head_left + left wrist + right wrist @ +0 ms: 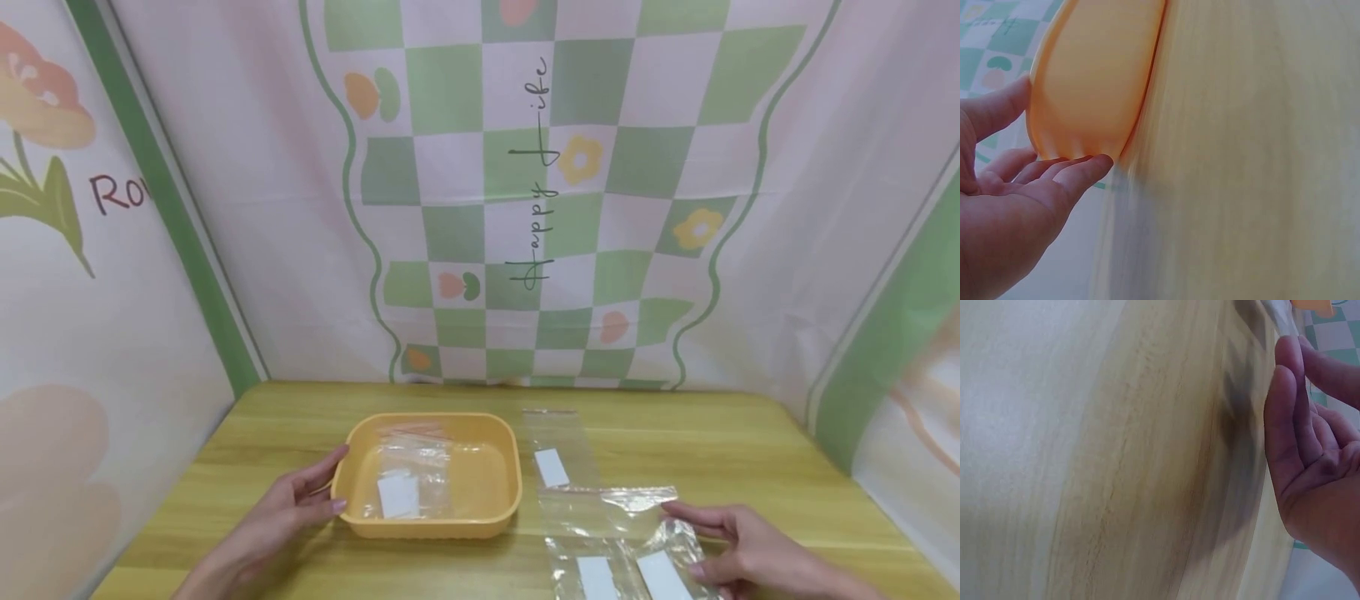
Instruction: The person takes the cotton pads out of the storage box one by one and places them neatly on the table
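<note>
My left hand [281, 508] holds the left end of a yellow plastic tray [495, 527], thumb and fingers spread against its wall. In the left wrist view the fingertips [1102, 164] lie along the tray's rounded end [1094, 75]. Inside the tray are clear zip bags [431, 462] with white rectangles in them. My right hand [750, 546] pinches the edge of a clear zip bag [686, 542] holding a white rectangle [663, 577]. In the right wrist view, fingers and thumb meet at a thin clear edge [1280, 314]; the rest of that bag is out of frame.
Left of the held bag, another zip bag [558, 546] with a white rectangle overlaps it. Farther back, one more zip bag [562, 425] lies beside the tray's right side. The wooden table [675, 442] meets a patterned curtain [517, 250] at its back edge.
</note>
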The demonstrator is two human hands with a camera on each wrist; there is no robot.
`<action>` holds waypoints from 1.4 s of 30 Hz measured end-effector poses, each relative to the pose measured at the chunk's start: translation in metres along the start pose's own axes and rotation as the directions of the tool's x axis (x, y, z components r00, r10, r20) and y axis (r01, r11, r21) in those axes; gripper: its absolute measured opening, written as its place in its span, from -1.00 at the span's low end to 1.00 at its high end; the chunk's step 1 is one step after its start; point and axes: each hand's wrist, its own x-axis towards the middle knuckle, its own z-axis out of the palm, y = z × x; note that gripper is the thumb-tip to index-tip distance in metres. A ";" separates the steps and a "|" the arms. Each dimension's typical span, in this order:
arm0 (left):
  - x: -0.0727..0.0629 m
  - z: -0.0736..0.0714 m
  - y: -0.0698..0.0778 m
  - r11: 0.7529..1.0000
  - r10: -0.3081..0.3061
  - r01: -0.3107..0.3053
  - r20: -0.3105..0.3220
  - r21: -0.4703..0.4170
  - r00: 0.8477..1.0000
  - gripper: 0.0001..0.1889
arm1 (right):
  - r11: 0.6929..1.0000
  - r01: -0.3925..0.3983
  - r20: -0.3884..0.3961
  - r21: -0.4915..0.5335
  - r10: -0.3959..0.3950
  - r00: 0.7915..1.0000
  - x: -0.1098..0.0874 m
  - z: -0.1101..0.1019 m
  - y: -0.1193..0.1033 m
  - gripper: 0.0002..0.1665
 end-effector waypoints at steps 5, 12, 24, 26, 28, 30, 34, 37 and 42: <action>0.000 0.000 0.001 1.000 0.000 0.000 0.001 -0.001 1.000 -0.07 | 0.994 -0.007 -0.088 -0.108 -0.003 0.996 -0.004 0.002 0.001 -0.15; 0.001 -0.001 -0.001 1.000 0.006 -0.006 0.008 0.000 1.000 -0.08 | 0.973 -0.054 -0.149 -0.223 0.020 0.989 -0.005 0.006 -0.003 -0.20; 0.001 -0.002 -0.002 1.000 0.008 -0.008 0.018 -0.004 1.000 -0.10 | 0.956 -0.119 -0.203 -0.268 0.065 0.977 -0.004 0.009 -0.007 -0.17; 0.001 -0.001 -0.002 1.000 0.003 -0.003 0.016 -0.007 1.000 -0.09 | 0.954 -0.126 -0.211 -0.273 0.068 0.975 -0.005 0.009 -0.007 -0.19; 0.002 -0.001 -0.002 1.000 -0.003 0.003 0.013 -0.010 1.000 -0.09 | 0.948 -0.131 -0.222 -0.290 0.067 0.973 -0.005 0.009 -0.007 -0.20; 0.002 -0.001 -0.001 1.000 -0.009 0.009 0.008 -0.009 1.000 -0.09 | 0.941 -0.133 -0.231 -0.310 0.061 0.971 -0.006 0.009 -0.006 -0.20; 0.002 -0.001 -0.001 1.000 -0.010 0.010 0.003 -0.006 1.000 -0.08 | 0.929 -0.133 -0.243 -0.344 0.049 0.969 -0.006 0.007 -0.005 -0.19; 0.002 -0.002 -0.002 1.000 0.001 -0.001 0.007 0.000 1.000 -0.08 | 0.915 -0.114 -0.231 -0.387 0.024 0.973 -0.006 0.005 -0.003 -0.16; 0.002 -0.003 -0.003 1.000 0.006 -0.006 0.012 0.006 1.000 -0.09 | 0.815 -0.006 -0.179 -0.579 -0.119 0.977 -0.007 -0.001 0.004 -0.21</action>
